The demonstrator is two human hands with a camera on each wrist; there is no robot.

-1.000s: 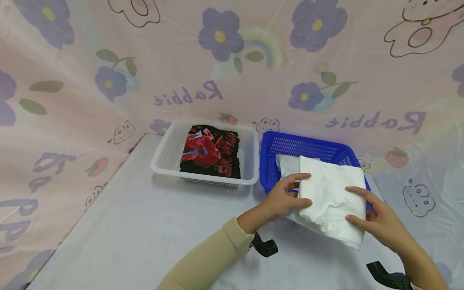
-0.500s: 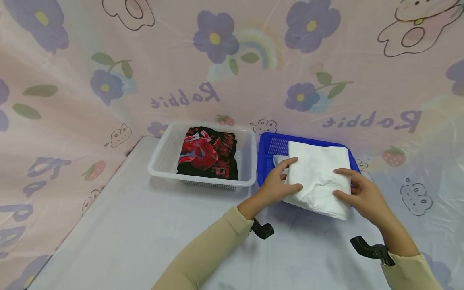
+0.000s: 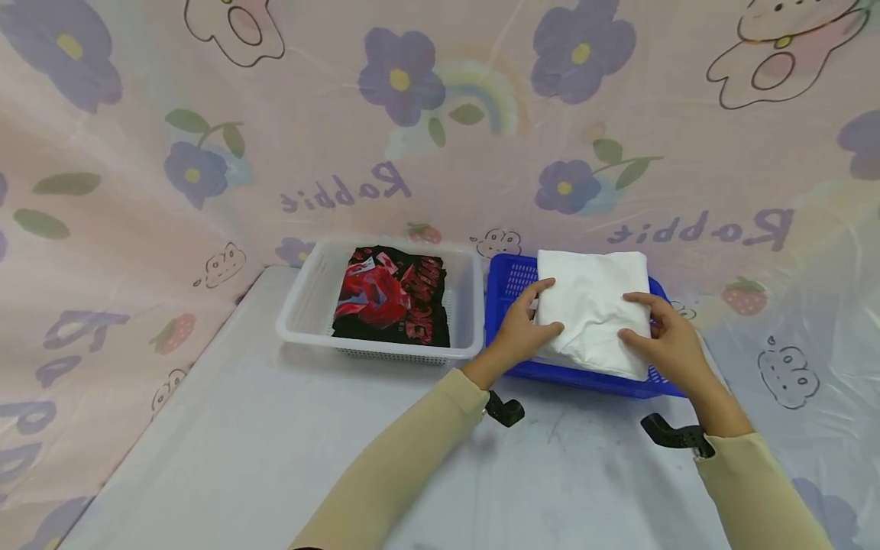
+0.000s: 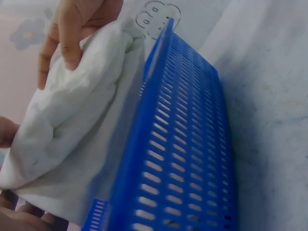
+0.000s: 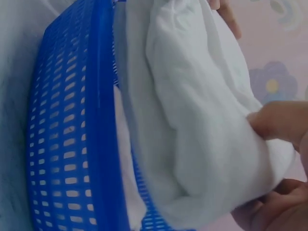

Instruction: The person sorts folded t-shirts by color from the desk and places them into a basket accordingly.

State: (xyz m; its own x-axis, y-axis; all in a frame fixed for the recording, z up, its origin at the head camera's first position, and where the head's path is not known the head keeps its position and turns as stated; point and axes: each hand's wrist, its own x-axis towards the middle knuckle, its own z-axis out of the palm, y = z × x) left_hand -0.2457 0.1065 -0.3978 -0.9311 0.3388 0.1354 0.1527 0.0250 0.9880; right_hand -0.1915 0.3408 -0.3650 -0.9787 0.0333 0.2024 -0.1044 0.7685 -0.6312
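Observation:
A folded white cloth garment (image 3: 591, 309) lies over the blue perforated basket (image 3: 584, 380) at the right of the head view. My left hand (image 3: 521, 330) grips its left edge, thumb on top and other fingers at the side and beneath. At the opposite edge, my right hand (image 3: 668, 340) holds it the same way. In the left wrist view the folded bundle (image 4: 72, 110) sits right at the basket rim. Another pale cloth (image 5: 124, 159) shows inside the basket, under the bundle, in the right wrist view.
A white plastic basket (image 3: 296, 325) stands to the left of the blue one, holding a folded black garment with a red print (image 3: 392, 298). Both are on a white-covered table (image 3: 275, 443). A patterned curtain (image 3: 440, 176) hangs close behind them.
Both hands have carried the white garment away from me and slightly left, from the basket's front edge to over its middle. The view has shifted slightly; the white basket stays put.

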